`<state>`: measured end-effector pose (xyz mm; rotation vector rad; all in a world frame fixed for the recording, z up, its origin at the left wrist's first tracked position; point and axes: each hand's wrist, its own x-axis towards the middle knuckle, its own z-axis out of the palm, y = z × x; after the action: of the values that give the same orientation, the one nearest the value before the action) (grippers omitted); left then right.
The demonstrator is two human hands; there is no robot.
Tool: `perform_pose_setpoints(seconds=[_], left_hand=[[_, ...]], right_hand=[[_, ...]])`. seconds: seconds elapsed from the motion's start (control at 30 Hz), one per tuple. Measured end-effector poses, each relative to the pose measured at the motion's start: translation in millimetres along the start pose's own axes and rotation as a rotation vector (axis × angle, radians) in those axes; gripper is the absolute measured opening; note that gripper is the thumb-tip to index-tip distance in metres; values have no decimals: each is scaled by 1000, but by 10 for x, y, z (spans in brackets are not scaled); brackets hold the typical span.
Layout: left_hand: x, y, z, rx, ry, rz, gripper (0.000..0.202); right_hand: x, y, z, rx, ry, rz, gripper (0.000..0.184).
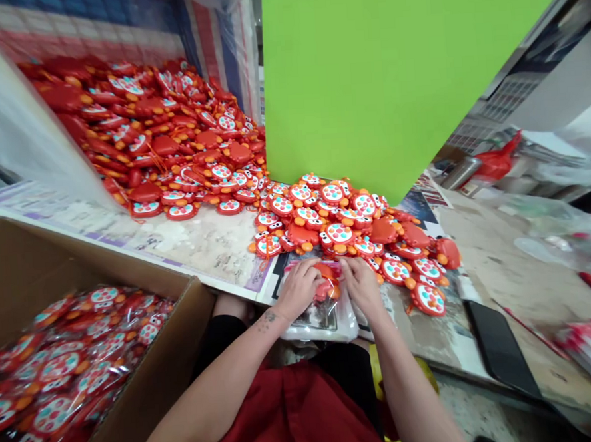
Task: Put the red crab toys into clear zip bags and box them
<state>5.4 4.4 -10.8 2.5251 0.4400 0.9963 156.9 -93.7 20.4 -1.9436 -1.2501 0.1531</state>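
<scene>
Over a stack of clear plastic bags (327, 327) at the table's front edge, my two hands work close together. A red crab-shaped toy (325, 287) with orange claws lies between them, its plain red back showing, at or inside the top bag; which one I cannot tell. My left hand (300, 289) is closed at the left side of the bag's mouth, fingertips near the toy. On the opposite side, my right hand (362, 285) closes on the bag's edge. Just beyond my fingers is a pile of loose crab toys (339, 231), many showing white faces with coloured dots.
A big plastic-lined sack (199, 47) spills many more crab toys from the back left. At my left, a cardboard box (182, 334) holds bagged toys. A green panel (367, 76) stands behind the pile. A black phone (501, 345) lies at the right.
</scene>
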Motion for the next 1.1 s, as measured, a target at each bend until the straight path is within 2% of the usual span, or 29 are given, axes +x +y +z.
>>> perform_pose_setpoints(seconds=[0.07, 0.13, 0.23, 0.37, 0.53, 0.6, 0.67, 0.73, 0.77, 0.83, 0.93, 1.03, 1.1], left_hand=[[29, 2, -12, -87, -26, -52, 7], [60, -7, -35, -171, -60, -106, 8], [132, -47, -109, -301, -170, -173, 8], [271, -64, -285, -357, -360, -176, 7], [356, 108, -472, -301, -409, -243, 9], [318, 174, -492, -317, -357, -286, 12], [241, 192, -482, -334, -170, -345, 13], [145, 160, -447, -403, 44, -462, 30], [98, 132, -425, -478, 97, -534, 40], [24, 75, -378, -674, 75, -660, 47], [-24, 50, -330, -887, -65, -760, 31], [-9, 106, -317, -925, -101, -780, 24], [14, 159, -324, -881, -91, -712, 20]], right_hand=[[-152, 49, -73, -63, 51, 149, 52], [-277, 81, -80, -41, 6, 225, 50], [-359, 81, 22, 25, -11, 232, 50], [-325, 12, 168, 30, 78, 195, 46], [-294, -126, 217, 224, 196, 196, 43], [-301, -191, 205, 377, 235, 205, 42], [-315, -249, 175, 517, 254, 220, 42], [-331, -286, 136, 614, 270, 226, 44], [-339, -294, 117, 639, 281, 221, 44], [-352, -291, 85, 633, 296, 200, 42], [-354, -271, 59, 427, 344, 102, 36], [-322, -308, 52, 79, 403, -126, 29], [-284, -377, 55, -59, 367, -281, 26]])
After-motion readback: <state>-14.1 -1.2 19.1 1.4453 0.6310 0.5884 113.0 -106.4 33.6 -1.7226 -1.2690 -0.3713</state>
